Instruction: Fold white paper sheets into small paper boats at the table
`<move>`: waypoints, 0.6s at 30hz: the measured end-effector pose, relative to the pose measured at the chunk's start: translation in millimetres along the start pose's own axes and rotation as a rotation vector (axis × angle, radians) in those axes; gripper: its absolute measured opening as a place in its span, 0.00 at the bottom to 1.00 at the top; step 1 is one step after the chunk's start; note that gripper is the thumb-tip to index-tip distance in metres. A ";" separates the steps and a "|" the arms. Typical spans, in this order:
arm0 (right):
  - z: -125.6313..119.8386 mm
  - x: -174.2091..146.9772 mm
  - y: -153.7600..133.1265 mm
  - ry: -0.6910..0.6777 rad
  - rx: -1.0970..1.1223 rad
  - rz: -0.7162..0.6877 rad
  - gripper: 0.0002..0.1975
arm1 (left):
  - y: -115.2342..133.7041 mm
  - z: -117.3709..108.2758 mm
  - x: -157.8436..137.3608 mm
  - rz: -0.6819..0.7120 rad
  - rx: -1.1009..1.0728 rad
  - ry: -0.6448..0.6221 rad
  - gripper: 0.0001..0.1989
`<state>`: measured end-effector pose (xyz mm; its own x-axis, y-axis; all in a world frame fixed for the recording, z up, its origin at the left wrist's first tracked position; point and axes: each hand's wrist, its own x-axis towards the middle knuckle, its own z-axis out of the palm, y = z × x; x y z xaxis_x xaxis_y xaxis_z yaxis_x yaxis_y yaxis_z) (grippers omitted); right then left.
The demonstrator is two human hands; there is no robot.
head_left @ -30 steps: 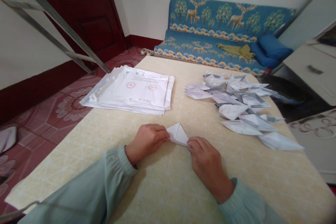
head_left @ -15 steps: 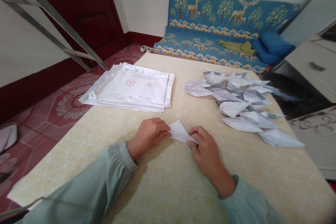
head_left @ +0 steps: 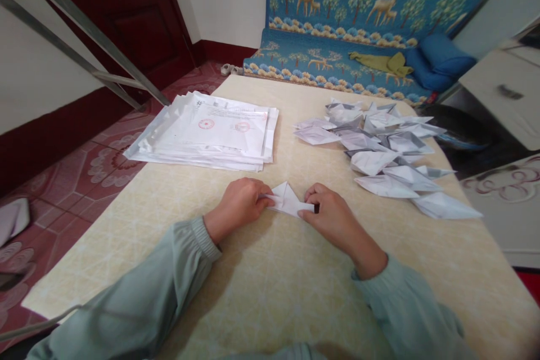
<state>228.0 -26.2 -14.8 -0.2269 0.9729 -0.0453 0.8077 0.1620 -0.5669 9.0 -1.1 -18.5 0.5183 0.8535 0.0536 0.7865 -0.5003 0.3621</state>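
Between my hands, just above or on the tabletop, is a small folded white paper boat point(head_left: 287, 201) with a pointed peak in its middle. My left hand point(head_left: 241, 202) pinches its left end between thumb and fingers. The right end is pinched by my right hand point(head_left: 331, 216), with the thumb in front and the curled fingers behind. Beyond my right hand lies a group of folded paper boats point(head_left: 386, 184), white and grey, crowded together and partly overlapping. A stack of printed paper sheets point(head_left: 225, 129) with red stamps lies beyond my left hand.
The table point(head_left: 253, 292) has a pale yellow patterned cover. Behind it stands a blue sofa point(head_left: 295, 39) with deer and trees on it, holding a green cloth point(head_left: 382, 62). A metal ladder-like frame point(head_left: 93, 39) leans at the left, and a white cabinet point(head_left: 506, 95) is at the right.
My right hand has turned slightly, and the paper's right end now sticks out flatter and wider between its fingers. The whole view has shifted, so the table sits a little higher.
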 end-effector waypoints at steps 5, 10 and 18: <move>0.1 1.2 0.6 0.008 -0.016 -0.022 0.04 | 2.2 -0.1 0.8 -0.054 0.004 -0.004 0.10; 0.7 1.1 -0.3 0.019 -0.022 -0.008 0.05 | 4.7 0.3 3.1 -0.114 -0.041 -0.027 0.20; 2.0 -0.1 0.1 0.034 -0.010 -0.033 0.05 | 8.6 7.2 5.4 -0.153 -0.033 -0.019 0.18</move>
<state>227.0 -26.6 -16.5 -0.2353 0.9719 0.0016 0.8054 0.1959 -0.5594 21.0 -1.9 -21.8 0.3995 0.9165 -0.0224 0.8455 -0.3589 0.3954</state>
